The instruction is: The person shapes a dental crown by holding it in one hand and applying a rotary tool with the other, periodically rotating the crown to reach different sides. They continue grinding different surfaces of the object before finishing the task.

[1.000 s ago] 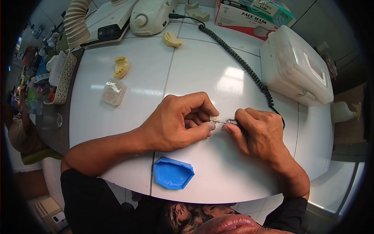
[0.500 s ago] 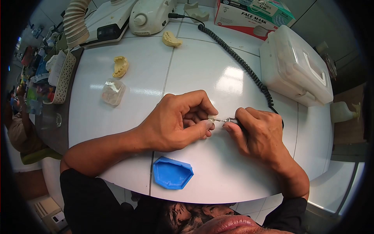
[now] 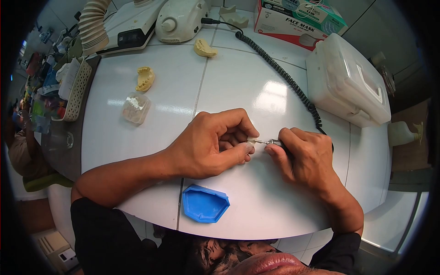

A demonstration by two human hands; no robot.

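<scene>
Between the thumb and fingers of my left hand [image 3: 213,144] is a small whitish piece [image 3: 250,140], largely covered by the fingertips. My right hand [image 3: 305,156] is closed round a metal rotary handpiece [image 3: 274,142], whose thin bit points left and meets or nearly meets the piece. A black coiled cord [image 3: 288,75] runs from the white control unit [image 3: 179,20] down to behind my right hand. Below my left hand, a blue tray [image 3: 205,204] lies on the white tiled table [image 3: 156,137].
Two yellow dental casts [image 3: 145,79] and a clear small box [image 3: 136,108] lie at the upper left. A white lidded case [image 3: 348,82] and face mask boxes [image 3: 293,23] stand at the right and back. At far left are a basket [image 3: 78,89] and another person [image 3: 23,151].
The view has shifted slightly, so objects on the table appear a little further right. Both hands keep their hold, and the piece and bit are at nearly the same place.
</scene>
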